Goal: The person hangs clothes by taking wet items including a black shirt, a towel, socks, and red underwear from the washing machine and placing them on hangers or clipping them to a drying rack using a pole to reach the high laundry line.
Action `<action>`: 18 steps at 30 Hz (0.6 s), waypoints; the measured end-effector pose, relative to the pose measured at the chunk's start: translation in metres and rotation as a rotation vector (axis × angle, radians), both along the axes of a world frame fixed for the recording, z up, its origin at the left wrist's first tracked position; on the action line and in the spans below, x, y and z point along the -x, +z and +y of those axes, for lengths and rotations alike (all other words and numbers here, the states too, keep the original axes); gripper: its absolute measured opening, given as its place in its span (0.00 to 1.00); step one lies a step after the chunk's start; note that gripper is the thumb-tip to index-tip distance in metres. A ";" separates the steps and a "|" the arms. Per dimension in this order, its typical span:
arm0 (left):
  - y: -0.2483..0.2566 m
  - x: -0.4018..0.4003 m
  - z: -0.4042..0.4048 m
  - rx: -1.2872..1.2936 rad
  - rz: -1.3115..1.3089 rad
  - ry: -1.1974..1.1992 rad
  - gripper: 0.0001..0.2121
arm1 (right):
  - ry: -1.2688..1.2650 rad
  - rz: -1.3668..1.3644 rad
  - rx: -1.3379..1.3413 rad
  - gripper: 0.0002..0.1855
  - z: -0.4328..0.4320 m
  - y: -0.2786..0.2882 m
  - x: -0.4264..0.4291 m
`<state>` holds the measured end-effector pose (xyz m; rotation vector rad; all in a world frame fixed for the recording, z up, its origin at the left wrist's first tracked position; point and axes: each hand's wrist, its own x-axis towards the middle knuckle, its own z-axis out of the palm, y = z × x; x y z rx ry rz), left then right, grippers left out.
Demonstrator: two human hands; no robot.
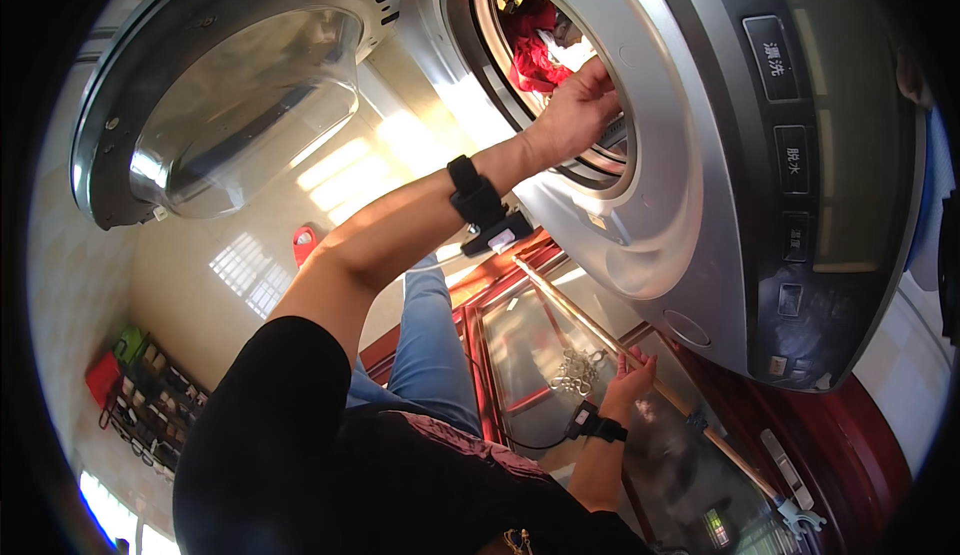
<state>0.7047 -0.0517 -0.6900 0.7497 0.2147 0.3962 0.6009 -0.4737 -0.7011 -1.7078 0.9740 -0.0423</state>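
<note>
My left hand (571,113) reaches into the round opening of a silver front-loading washing machine (660,127). Its fingertips are partly hidden at the rim, so I cannot tell whether they grip anything. Red cloth (534,59) and white cloth (571,50) lie inside the drum, close to that hand. At the lower right, my right hand (631,384) has its fingers around a copper-coloured pole (574,311). A light blue forked end (799,516) caps the pole. Both wrists carry black straps with small devices.
The washer's round glass door (247,112) stands swung out at the upper left. A red-framed glass door (469,352) with metal ornament (577,372) is beside my legs. A shoe rack (154,397) stands at far left; a red slipper (304,243) is on the tiled floor (195,270).
</note>
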 end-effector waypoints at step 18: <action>0.108 0.185 -0.024 0.178 0.141 -0.494 0.14 | 0.003 0.395 -0.139 0.32 -0.005 -0.026 -0.019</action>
